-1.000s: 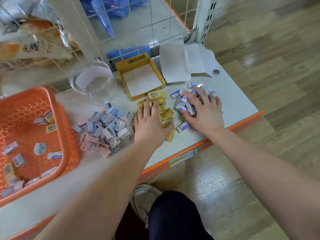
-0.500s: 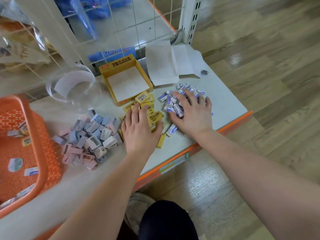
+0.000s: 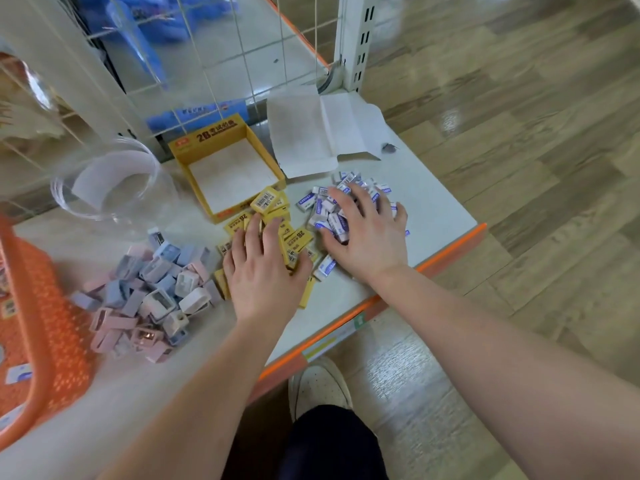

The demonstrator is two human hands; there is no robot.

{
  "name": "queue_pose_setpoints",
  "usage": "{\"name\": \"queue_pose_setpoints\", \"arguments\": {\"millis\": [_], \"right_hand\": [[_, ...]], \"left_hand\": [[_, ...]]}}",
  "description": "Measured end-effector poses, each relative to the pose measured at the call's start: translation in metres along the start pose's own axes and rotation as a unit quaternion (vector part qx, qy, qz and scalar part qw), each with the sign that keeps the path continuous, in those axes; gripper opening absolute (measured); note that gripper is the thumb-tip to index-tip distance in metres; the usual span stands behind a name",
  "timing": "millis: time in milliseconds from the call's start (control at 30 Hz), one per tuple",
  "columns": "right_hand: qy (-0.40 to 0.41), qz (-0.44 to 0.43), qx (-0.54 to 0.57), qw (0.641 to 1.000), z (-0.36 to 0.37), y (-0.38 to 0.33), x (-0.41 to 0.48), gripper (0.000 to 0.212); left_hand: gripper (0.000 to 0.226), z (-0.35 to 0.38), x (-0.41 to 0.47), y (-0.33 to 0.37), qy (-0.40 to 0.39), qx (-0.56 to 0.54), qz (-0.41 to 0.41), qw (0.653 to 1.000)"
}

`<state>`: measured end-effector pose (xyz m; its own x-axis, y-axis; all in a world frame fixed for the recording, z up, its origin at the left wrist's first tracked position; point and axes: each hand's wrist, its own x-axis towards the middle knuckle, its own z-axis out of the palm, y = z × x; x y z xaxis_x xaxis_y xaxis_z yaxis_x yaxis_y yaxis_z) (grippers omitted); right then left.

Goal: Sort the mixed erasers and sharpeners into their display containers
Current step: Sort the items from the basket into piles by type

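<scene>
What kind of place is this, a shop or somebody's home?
Most likely a stationery shop: an orange-edged shelf with a label strip, a slotted upright with wire grid panels, and piles of barcoded erasers beside a yellow display box.

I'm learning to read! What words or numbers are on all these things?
"2B" on the yellow box.
"2B" on a yellow eraser.
Other print there, on the white erasers and on the shelf tag: too blurred to read.

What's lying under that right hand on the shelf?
The right hand rests spread on a heap of white-and-blue erasers. Those at its edges show; whatever sits beneath the palm is covered.
</scene>
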<state>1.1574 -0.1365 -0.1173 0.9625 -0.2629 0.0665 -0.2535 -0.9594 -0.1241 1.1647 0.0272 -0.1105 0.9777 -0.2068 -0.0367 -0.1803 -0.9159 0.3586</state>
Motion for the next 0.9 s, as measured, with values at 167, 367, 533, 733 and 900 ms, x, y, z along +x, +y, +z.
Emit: {"name": "queue_pose_setpoints", "arguments": {"millis": [167,367,533,733,900], "right_hand": [[0.017,0.003,0.011,1.000,0.003,0.001,-0.003,0.062],[-0.007,0.000,0.041,0.999,-0.001,0.002,-0.002,0.060],[0.004,0.002,0.041,0.999,0.000,0.003,-0.001,0.059],[0.063,-0.007,0.042,0.997,0.007,0.001,-0.002,0.056],[0.072,-0.011,0.054,0.996,0.006,0.002,-0.002,0.055]], "left_hand": [[0.076,-0.005,0.001,-0.001,0.038,-0.038,-0.009,0.999],[0.050,-0.032,0.072,0.030,0.110,-0.022,0.085,0.990],[0.037,-0.029,0.133,0.045,-0.012,0.117,0.129,0.985],[0.028,-0.019,0.149,0.065,-0.030,0.169,0.152,0.973],[0.029,-0.003,0.160,0.085,-0.040,0.057,0.119,0.990]]}}
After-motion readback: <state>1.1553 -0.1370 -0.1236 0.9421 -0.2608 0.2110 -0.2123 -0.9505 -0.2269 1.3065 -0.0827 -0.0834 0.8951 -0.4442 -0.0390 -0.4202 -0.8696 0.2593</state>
